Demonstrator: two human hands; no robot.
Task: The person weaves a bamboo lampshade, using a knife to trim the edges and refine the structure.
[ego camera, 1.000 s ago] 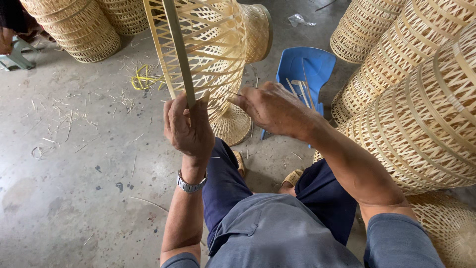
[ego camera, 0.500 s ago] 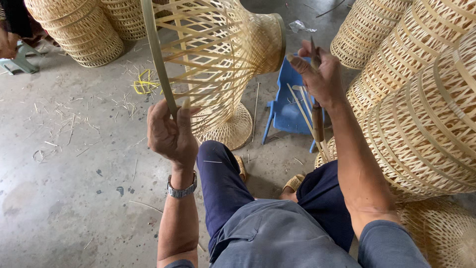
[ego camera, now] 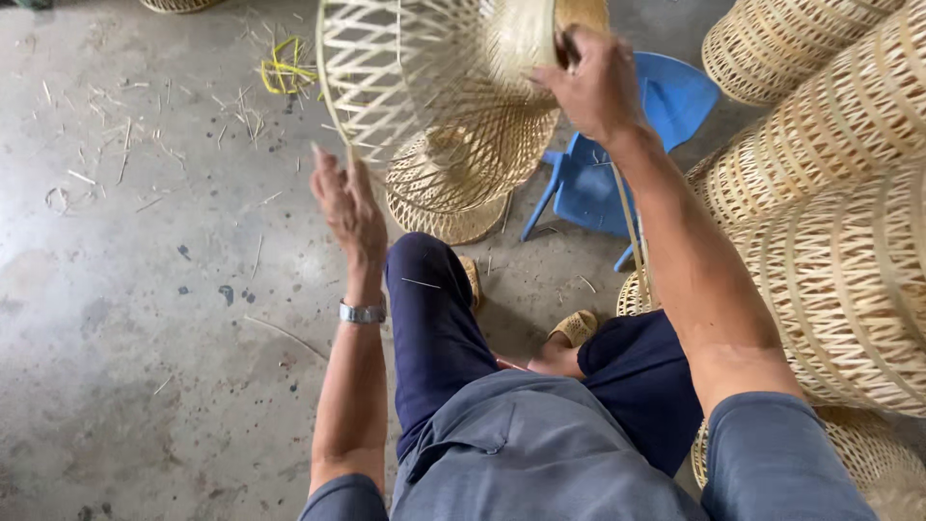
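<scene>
Holding the open-weave bamboo basket (ego camera: 453, 106) up off the floor, the right hand (ego camera: 590, 85) has its grip closed round the narrow woven end near the top of the view. Left hand (ego camera: 349, 207) is at the basket's wide rim, lower left; fingers look loosely spread w/ a thin bamboo strip (ego camera: 333, 106) running up from them, but can't tell if the grip is actually pinching it. Wristwatch (ego camera: 363, 312) on the left wrist. Basket hangs above the knees, tilted, over a 2nd woven piece (ego camera: 453, 207) standing on the concrete floor (ego camera: 125, 318). Blue plastic stool (ego camera: 632, 145) sits just behind, partly hidden by the right forearm. Stacked finished baskets (ego camera: 830, 193) crowd the right side, close to the right arm. Yellow strip scraps (ego camera: 285, 69) lie on the floor at upper left, w/ loose slivers scattered round. Person is seated, dark blue trousers, sandal (ego camera: 577, 326) visible.
</scene>
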